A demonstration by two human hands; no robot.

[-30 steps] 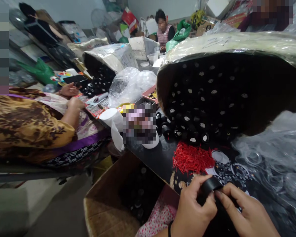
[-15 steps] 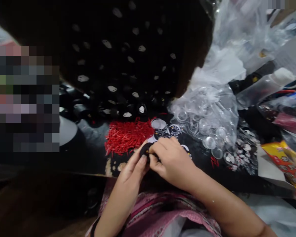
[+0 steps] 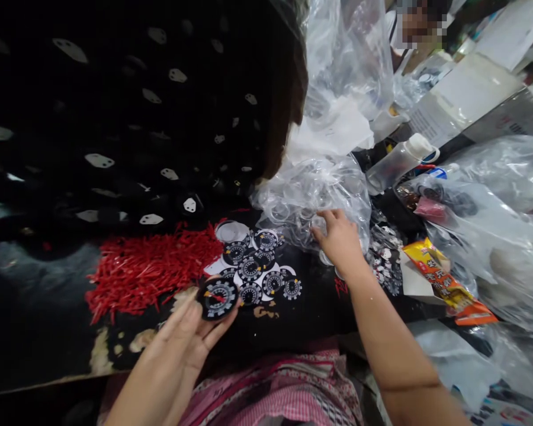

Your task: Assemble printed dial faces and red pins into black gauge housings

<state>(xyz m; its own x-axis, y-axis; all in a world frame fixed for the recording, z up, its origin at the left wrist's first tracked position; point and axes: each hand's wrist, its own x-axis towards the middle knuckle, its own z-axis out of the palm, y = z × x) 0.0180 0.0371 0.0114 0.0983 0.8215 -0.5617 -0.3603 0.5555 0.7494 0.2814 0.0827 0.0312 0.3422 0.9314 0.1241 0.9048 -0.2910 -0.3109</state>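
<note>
Worktop (image 3: 317,296), black and marked with pale worn patches along its near left part, runs across the head view. Over its near side the left hand (image 3: 177,346) grasps a round black case (image 3: 219,299) by the edge, thumb on the left and fingers beneath, with the printed dial face turned up and a red pointer lying across it. The case is held at the near right of a heap of red plastic slivers (image 3: 155,266) and at the near left of a cluster of loose dial cards (image 3: 251,268). Farther right, the right hand (image 3: 340,239) reaches onto a clear plastic bag (image 3: 293,195) of transparent round covers, its fingers bent and a little apart; whether its grip has closed on one cannot be told. A clear disc (image 3: 231,231) lies at the far edge of the cards. At the far left, black parts (image 3: 189,205) with pale patches crowd a dark opening. Right of the right wrist are a pile of small white pieces (image 3: 386,254) and a yellow and orange packet (image 3: 444,281), with a capped bottle (image 3: 395,165) leaning beyond them.
</note>
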